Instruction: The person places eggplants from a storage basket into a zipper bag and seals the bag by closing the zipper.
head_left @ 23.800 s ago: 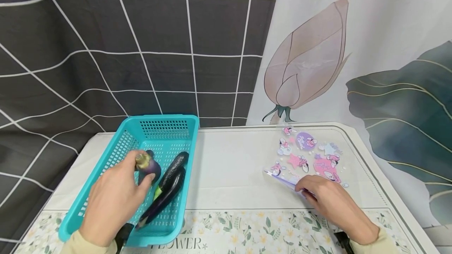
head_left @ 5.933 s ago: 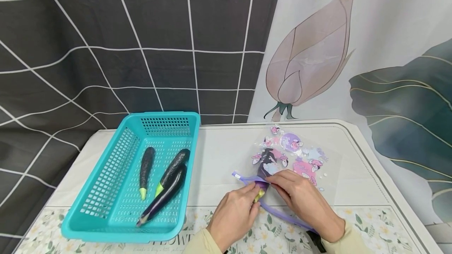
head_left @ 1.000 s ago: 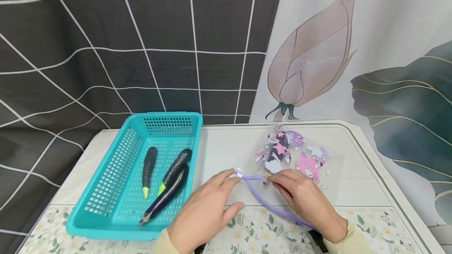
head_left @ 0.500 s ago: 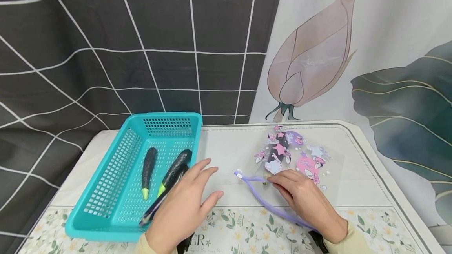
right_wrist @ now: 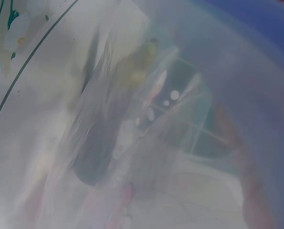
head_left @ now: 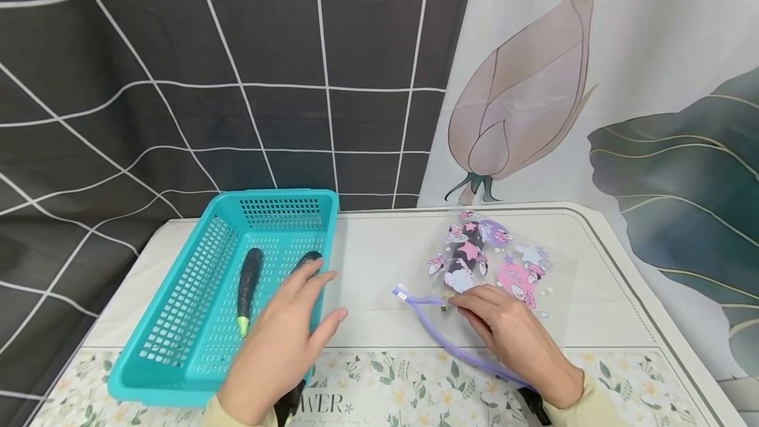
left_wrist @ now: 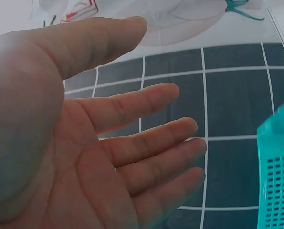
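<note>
My left hand [head_left: 279, 341] hovers over the right side of the turquoise basket [head_left: 172, 321], fingers spread and holding nothing; the left wrist view shows the bare palm. Inside the basket lies a dark, bumpy, cucumber-like vegetable [head_left: 249, 282] with a light green end. The tip of a second one [head_left: 309, 257] peeks out past my fingers, and the glossy eggplant seen there earlier is hidden. My right hand [head_left: 516, 335] pinches the mouth of a clear printed zip bag [head_left: 516, 279], its purple zip strip [head_left: 456, 349] hanging apart. Through the plastic an eggplant [right_wrist: 96, 148] shows.
The bag rests on a white table mat [head_left: 373, 256] with a flowered front band [head_left: 391, 381]. Behind the table hangs a dark grid-patterned cloth [head_left: 267, 38], with a flower-printed white cloth [head_left: 640, 38] to its right.
Much earlier my left hand held an eggplant over the basket, then pushed it into the bag. Within the last second that hand moved left from the bag to the basket. The right hand stayed put.
</note>
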Tool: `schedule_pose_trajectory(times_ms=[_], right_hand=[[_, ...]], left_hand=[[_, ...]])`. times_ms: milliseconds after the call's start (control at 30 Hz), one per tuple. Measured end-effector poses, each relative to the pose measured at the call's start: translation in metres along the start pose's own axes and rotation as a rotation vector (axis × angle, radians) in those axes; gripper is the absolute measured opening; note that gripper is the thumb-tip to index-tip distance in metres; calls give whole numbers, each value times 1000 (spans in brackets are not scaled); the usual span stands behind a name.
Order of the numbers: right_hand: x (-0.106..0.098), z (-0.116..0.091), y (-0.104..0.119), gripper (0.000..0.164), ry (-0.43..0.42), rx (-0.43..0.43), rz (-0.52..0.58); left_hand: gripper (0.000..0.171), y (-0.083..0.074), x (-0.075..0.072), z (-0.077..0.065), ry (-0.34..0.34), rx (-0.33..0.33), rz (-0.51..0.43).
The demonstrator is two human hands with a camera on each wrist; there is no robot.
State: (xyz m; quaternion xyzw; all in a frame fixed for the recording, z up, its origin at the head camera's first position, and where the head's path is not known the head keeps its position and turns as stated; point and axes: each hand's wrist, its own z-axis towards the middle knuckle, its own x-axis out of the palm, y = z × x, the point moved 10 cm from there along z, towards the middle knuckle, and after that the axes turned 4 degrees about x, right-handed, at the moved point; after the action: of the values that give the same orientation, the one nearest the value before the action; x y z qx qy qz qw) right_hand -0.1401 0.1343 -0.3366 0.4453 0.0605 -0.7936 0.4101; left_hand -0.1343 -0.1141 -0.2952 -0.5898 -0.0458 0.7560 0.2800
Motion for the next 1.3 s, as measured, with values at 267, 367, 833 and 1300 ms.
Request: schedule_pose_trajectory(times_ms=[267, 367, 833, 1300], right_hand=[[-1, -1, -1, 14, -2, -1, 8], [-1, -2, -2, 27, -1, 0, 5], [0, -1, -2, 16, 8, 14, 4], [0, 2, 0, 34, 9, 13, 1]], left_hand=[[50, 13, -9, 0, -9, -34, 3], [49, 19, -11, -1, -8, -57, 4], [41, 39, -10, -1, 47, -73, 50], [45, 58, -8, -4, 139, -80, 114]])
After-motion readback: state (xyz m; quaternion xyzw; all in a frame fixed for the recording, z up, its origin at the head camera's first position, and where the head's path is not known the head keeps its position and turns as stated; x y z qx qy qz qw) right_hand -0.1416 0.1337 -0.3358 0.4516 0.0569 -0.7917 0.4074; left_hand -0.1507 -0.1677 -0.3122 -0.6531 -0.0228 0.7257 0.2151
